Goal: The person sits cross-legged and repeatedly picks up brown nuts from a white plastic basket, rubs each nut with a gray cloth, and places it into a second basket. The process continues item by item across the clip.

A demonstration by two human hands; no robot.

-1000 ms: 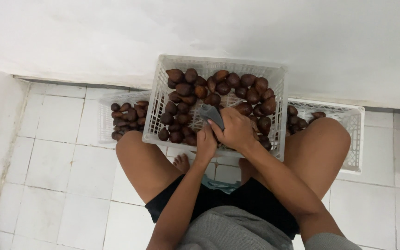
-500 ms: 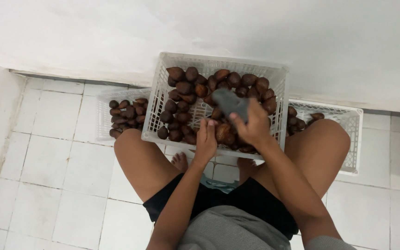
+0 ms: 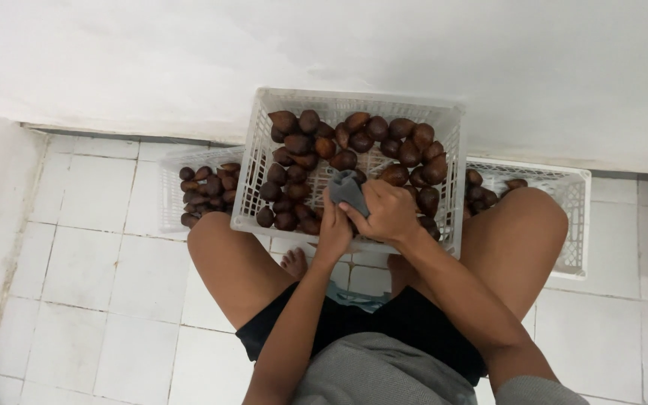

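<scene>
Centrally, a white plastic crate (image 3: pixel 354 101) with lattice-perforated walls sits between the knees of a seated person, on a floor of pale square tiles (image 3: pixel 76 247) with dark, grimy grout lines. It holds a loose pile of brown fruits (image 3: pixel 384 139), each teardrop-shaped with a pointed tip and a dull, scaly-looking skin; the far and left parts of the crate are filled, while bare lattice shows through near the middle.

Both hands meet over the near edge of this crate. The right hand (image 3: pixel 391 214) is curled closed around a grey cloth (image 3: pixel 348 191), soft and crumpled, whose upper fold stands out above the knuckles. The left hand (image 3: pixel 334 229) is pressed against the same bundle from the left, fingers bent inward around it. Whether a fruit lies wrapped inside the cloth cannot be told, since the fingers and the fabric hide it. The cloth is thus just above the near-middle of the central crate, touching both hands.

Two further crates of the same white lattice type flank the central one and sit lower. The left crate (image 3: pixel 174 225) contains a smaller heap of the same brown fruits. The right crate (image 3: pixel 571 217) is partly hidden by the person's right knee and shows a few fruits at its far left corner.

Beyond the crates rises a rough, white-painted wall (image 3: pixel 324 45). The person wears black shorts (image 3: pixel 406 322) and a grey knitted-textured top (image 3: pixel 384 375).
</scene>
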